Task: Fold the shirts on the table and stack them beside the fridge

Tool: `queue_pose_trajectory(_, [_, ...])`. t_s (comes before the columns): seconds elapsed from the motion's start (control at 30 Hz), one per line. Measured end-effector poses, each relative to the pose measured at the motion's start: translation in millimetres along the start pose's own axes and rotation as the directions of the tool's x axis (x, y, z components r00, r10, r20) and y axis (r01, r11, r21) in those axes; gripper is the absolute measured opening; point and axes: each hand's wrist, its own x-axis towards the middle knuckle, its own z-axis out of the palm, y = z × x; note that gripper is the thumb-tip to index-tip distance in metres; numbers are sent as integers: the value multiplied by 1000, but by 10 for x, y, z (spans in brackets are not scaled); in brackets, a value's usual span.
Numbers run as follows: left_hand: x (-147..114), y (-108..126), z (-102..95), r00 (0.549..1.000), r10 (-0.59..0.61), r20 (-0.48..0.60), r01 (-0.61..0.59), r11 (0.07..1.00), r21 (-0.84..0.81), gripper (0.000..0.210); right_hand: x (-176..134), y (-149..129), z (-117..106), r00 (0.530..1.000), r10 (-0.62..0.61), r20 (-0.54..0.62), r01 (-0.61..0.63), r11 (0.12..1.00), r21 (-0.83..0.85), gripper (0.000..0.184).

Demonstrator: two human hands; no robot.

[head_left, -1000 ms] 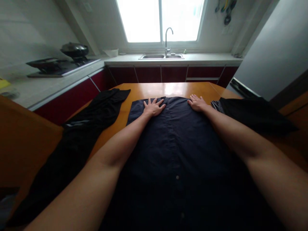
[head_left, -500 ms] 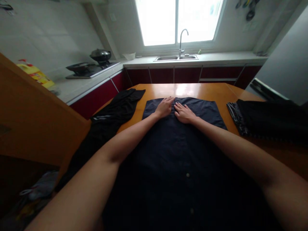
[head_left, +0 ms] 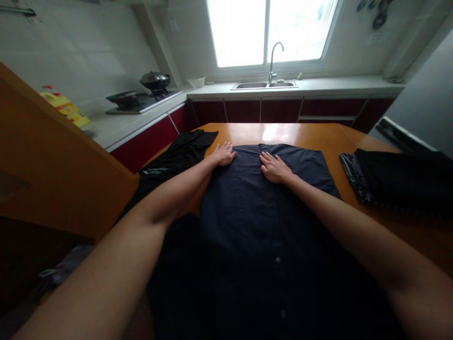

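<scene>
Dark navy button-front cotton shirt (head_left: 262,212) spread flat on glossy orange-brown wooden tabletop (head_left: 300,134), beneath both hands. Left hand (head_left: 223,154) open, fingers spread, palm down at shirt's far left edge, partly on bare wood. Right hand (head_left: 274,167) open, flat, pressed beside the button placket near the far hem. Nothing pinched.

Risks noted:
- Uneven pressure likely to drag cloth sideways on the slick surface, bunching the placket.
- Black crumpled garment (head_left: 177,156) just left of left hand: liable to snag.
- Folded black striped-edge garment (head_left: 396,182) well right of right hand: no hazard apparent.
</scene>
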Motion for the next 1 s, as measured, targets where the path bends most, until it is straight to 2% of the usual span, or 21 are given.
queue_pose_trajectory(0.1, [-291,493,64,978,177,-109,-174,984,35,67,10,3,16,1000,1,-3,-1,1000,3,63])
queue_pose_trajectory(0.17, [-585,772,202,943,309,-122,-310,951,14,70,19,11,36,1000,2,-9,-2,1000,12,62])
queue_pose_trajectory(0.2, [-722,851,278,934,337,-119,-340,941,-3,73,23,17,46,1000,2,-13,-2,1000,16,62])
queue_pose_trajectory(0.27, [-911,860,392,957,272,-97,-278,959,-51,76,27,29,65,1000,1,-22,0,1000,23,63])
queue_pose_trajectory(0.33, [-945,688,413,990,112,-81,-120,988,-102,77,27,37,75,1000,-1,-30,1,1000,27,63])
queue_pose_trajectory(0.43, [-810,284,272,995,-84,-44,75,981,-178,73,22,35,71,1000,2,-30,-1,1000,27,62])
queue_pose_trajectory(0.5, [-749,76,121,993,-117,-25,109,972,-210,69,18,26,63,1000,7,-25,-7,1000,22,62])
queue_pose_trajectory(0.57, [-813,15,-6,994,-101,-44,89,972,-219,63,16,15,57,1000,14,-22,-13,1000,20,62])
queue_pose_trajectory(0.63, [-1025,117,-51,994,-45,-101,22,977,-213,60,13,5,56,1000,19,-24,-18,1000,22,62])
queue_pose_trajectory(0.7, [-1347,329,5,991,54,-124,-79,977,-201,60,6,-5,58,999,18,-31,-17,1000,25,60])
queue_pose_trajectory(0.8, [-1840,666,190,990,140,13,-136,976,-171,74,-27,-35,35,998,23,-60,-22,1000,20,58])
queue_pose_trajectory(0.83, [-1962,749,242,989,147,20,-142,979,-143,78,-47,-58,14,996,37,-85,-36,999,13,57])
queue_pose_trajectory(0.9, [-2115,853,291,990,142,10,-140,985,-99,81,-113,-141,-54,985,72,-157,-74,997,-11,56])
queue_pose_trajectory(1.0, [-2193,916,241,993,122,0,-121,988,-93,77,-313,-374,-182,970,69,-232,-77,997,-23,55])
